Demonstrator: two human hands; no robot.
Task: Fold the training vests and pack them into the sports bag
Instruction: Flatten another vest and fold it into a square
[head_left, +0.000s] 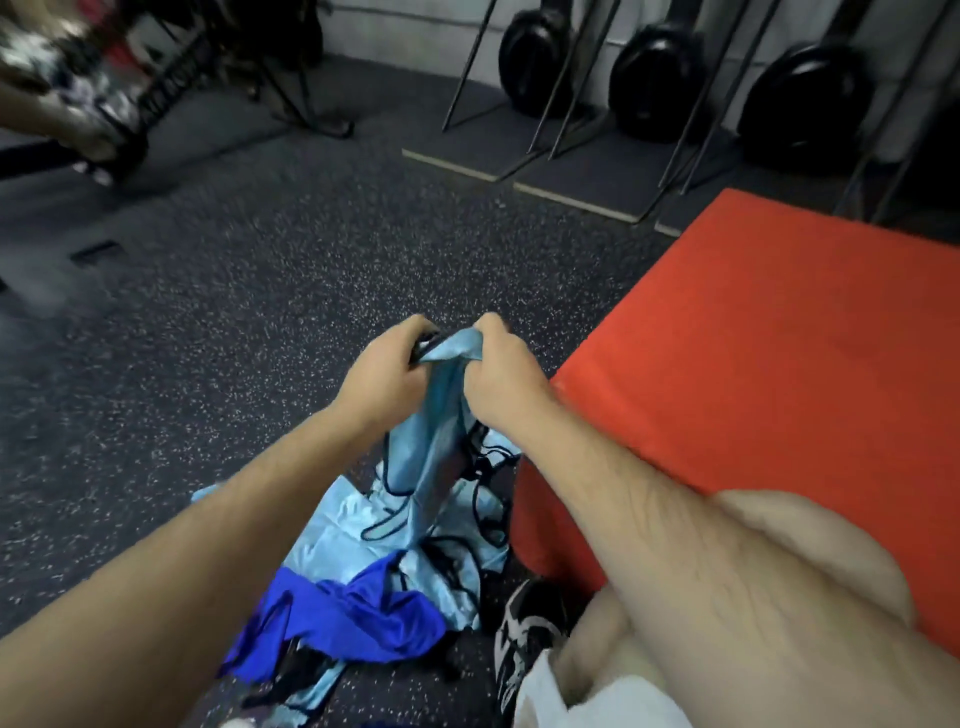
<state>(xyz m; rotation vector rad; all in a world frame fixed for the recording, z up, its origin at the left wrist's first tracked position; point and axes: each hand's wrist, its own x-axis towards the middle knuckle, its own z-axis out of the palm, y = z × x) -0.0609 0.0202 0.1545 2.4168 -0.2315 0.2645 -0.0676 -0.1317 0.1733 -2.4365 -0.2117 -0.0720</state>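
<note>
- Both our hands are closed on one pale blue vest (441, 415): our left hand (387, 374) pinches its black-trimmed top edge, and our right hand (501, 374) grips a bunch of the same edge just beside it, knuckles nearly meeting
- We judge the grips sit this close because we are feeling for the shoulders or the neck opening; the hands would have to spread along the edge before the cloth can hang flat for a first fold
- From the grips the vest hangs toward six o'clock, twisted like a rope; whether its lower end touches the heap (332, 530) of pale blue vests on the speckled floor (234, 312) or only overlaps it, we cannot tell
- Holding it high looks meant to free it from the tangle of black edging below
- At seven o'clock of the heap, touching it, a dark blue vest (363, 618) lies crumpled and unfolded
- At three o'clock a red mat (753, 364) has its near corner just beside the heap; its flat top could serve for folding, by our guess
- Our black-and-white shoe (524, 639) stands at five o'clock, by the mat's edge
- We see no sports bag, so we judge the task to be at its start
- We can read no writing: white marks on the rack (171, 78) at eleven o'clock are blurred, and the shoe and the weight plates (652, 83) at one o'clock show no legible brand
</note>
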